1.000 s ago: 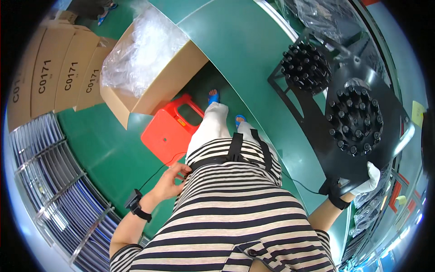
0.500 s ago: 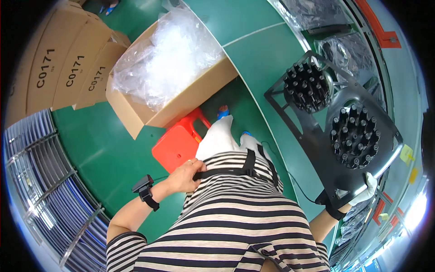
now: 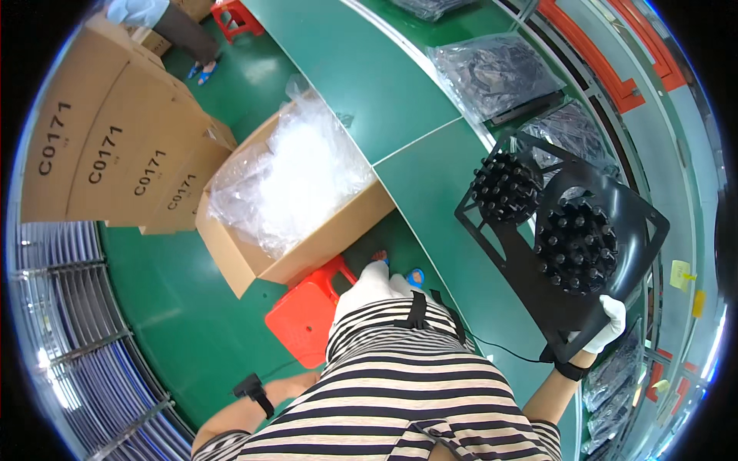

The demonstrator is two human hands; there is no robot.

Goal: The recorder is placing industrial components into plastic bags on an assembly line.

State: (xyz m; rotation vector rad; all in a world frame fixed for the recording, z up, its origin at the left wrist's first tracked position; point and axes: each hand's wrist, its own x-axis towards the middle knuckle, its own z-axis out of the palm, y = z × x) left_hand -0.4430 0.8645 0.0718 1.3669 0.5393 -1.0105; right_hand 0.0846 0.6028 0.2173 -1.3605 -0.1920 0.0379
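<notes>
My right hand (image 3: 610, 326), in a white glove, grips the near corner of a large black plastic panel (image 3: 523, 288). The panel is tilted and held over the green table at my right. Two round clusters of black pegs stand out from it, a smaller far one (image 3: 505, 188) and a larger near one (image 3: 576, 247). My left hand (image 3: 306, 382) hangs low beside my waist, mostly hidden by my striped shirt; its fingers do not show. A strap with a small black device (image 3: 254, 392) sits on that wrist.
An open carton (image 3: 330, 238) full of clear plastic bags stands left of the green table (image 3: 419, 180), near a red stool (image 3: 304, 323). Stacked cartons (image 3: 108, 154) and a metal rack (image 3: 100, 369) line the left. Bagged black parts (image 3: 496, 73) lie beyond the table. Another person (image 3: 184, 34) stands far left.
My left hand has dropped from the belt at my waist and gone mostly behind my shirt. The black panel has tilted in my right hand. The view has shifted, bringing another person in.
</notes>
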